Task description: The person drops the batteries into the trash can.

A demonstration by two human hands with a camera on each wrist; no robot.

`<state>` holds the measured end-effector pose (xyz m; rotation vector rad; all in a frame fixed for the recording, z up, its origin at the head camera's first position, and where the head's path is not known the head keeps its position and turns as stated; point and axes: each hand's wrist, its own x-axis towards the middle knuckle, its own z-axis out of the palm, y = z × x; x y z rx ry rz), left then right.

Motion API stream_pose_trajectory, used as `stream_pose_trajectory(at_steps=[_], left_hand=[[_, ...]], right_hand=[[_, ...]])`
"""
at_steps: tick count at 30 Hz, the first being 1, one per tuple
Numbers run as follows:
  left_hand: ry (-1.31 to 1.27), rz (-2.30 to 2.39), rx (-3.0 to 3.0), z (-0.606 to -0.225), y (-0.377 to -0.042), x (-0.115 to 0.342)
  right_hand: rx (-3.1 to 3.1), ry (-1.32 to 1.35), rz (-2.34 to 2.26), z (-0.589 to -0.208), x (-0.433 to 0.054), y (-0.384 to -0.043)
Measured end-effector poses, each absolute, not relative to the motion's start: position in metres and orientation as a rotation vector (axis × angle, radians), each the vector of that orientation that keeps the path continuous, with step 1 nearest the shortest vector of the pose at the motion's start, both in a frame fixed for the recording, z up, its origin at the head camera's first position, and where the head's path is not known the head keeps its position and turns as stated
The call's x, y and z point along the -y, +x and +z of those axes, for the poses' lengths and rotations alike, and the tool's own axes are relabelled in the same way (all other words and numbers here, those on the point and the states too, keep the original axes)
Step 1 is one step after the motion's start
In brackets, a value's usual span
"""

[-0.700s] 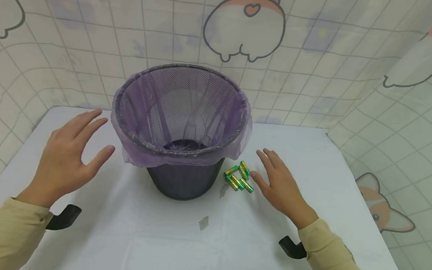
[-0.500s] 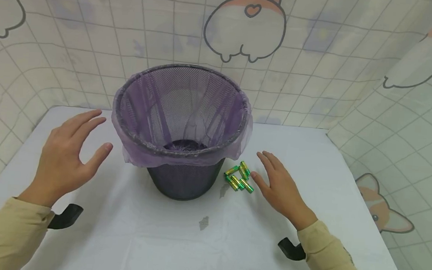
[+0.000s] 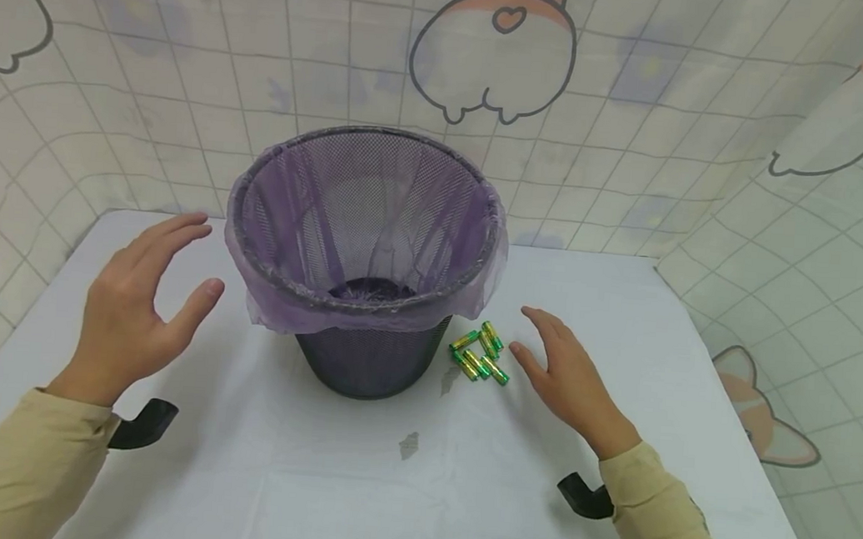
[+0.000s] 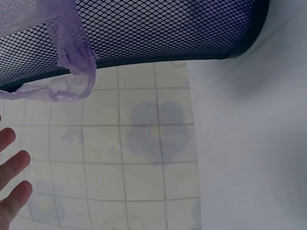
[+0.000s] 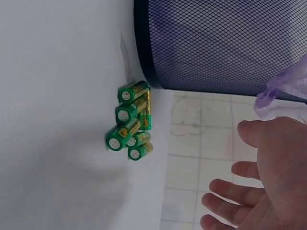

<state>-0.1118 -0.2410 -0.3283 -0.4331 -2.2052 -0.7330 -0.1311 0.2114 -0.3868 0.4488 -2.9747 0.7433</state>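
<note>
A black mesh wastebasket (image 3: 365,365) stands upright on the table, lined with a purple plastic bag (image 3: 286,314) folded over its rim. Several green and gold batteries (image 3: 479,352) lie in a small group at the basket's right; in the right wrist view the batteries (image 5: 132,117) lie close to its base. My left hand (image 3: 136,307) hovers left of the basket, fingers spread and apart from it. Just right of the batteries my right hand (image 3: 570,379) is held above the table, thumb and fingers apart, with nothing in it.
The white table (image 3: 340,497) carries small grey marks, one of them a patch (image 3: 408,446) in front of the basket. Behind and beside it hangs a checked curtain (image 3: 326,53) with cartoon corgi prints. A black curved piece (image 3: 146,425) sticks out at each sleeve cuff.
My right fingers have drawn slightly together and moved a touch to the right. The left hand has shifted only a little. Basket and batteries stay in place.
</note>
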Motion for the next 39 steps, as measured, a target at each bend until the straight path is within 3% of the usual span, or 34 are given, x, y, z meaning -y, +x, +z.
stream_pose_trajectory(at_steps=[39], left_hand=[[-0.533,-1.011,1.935,-0.291,-0.106,0.202]], right_hand=[[2.864,0.389,0.928,-0.4,-0.211,-0.136]])
